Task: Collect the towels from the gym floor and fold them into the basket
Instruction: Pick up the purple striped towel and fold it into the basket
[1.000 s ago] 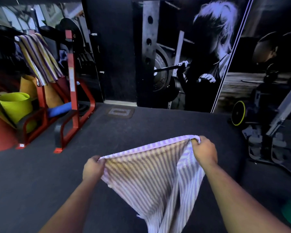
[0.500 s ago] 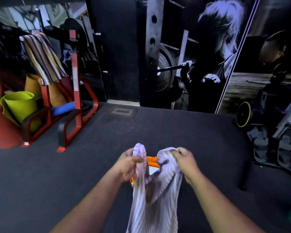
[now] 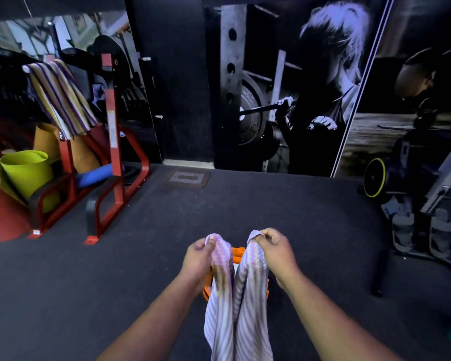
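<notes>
I have the striped towel (image 3: pixel 238 290) hanging at six o'clock, doubled lengthwise, directly over the orange basket (image 3: pixel 237 252), whose rim peeks between the two halves. My left hand (image 3: pixel 199 256) pinches one top corner with thumb and curled fingers; my right hand (image 3: pixel 276 252) pinches the other, with the two corners near each other but not touching. To fold well, I judge I should bring the corners flush, match the edges, then take both in one hand so the other can lift the hanging tail. A second striped towel (image 3: pixel 60 97) drapes on the red rack (image 3: pixel 112 142) at ten o'clock.
</notes>
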A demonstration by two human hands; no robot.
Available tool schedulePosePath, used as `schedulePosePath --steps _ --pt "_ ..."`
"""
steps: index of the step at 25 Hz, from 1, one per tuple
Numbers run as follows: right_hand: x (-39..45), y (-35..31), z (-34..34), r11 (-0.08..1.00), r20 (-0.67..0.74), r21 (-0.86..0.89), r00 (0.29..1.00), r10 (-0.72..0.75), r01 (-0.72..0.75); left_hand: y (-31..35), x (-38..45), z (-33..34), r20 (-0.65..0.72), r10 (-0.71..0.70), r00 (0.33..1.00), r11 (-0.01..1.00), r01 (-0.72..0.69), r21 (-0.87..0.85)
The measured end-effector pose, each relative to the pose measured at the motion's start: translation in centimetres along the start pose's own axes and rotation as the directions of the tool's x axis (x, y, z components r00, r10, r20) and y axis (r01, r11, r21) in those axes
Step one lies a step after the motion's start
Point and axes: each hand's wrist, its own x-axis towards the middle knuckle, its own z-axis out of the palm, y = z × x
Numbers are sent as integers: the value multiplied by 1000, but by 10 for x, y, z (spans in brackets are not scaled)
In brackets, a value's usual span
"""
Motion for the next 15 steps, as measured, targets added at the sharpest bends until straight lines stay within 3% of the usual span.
schedulePosePath --steps 2,5,8,10,15 --pt "3 -1 1 999 -61 -38 998 -22 19 3 -3 6 20 -12 1000 1000 12 8" --pt "11 -2 -3 947 -154 -314 980 -128 74 1 0 12 31 -39 999 999 39 19" --pt "20 -2 -6 889 -161 -456 978 -133 46 -2 4 13 3 -12 1000 997 12 81" --pt "22 -2 -1 882 -120 -469 985 -120 50 1 4 18 9 6 1000 994 -7 109" --pt "15 -1 9 881 124 -399 967 -224 255 3 5 29 125 -10 992 999 6 38"
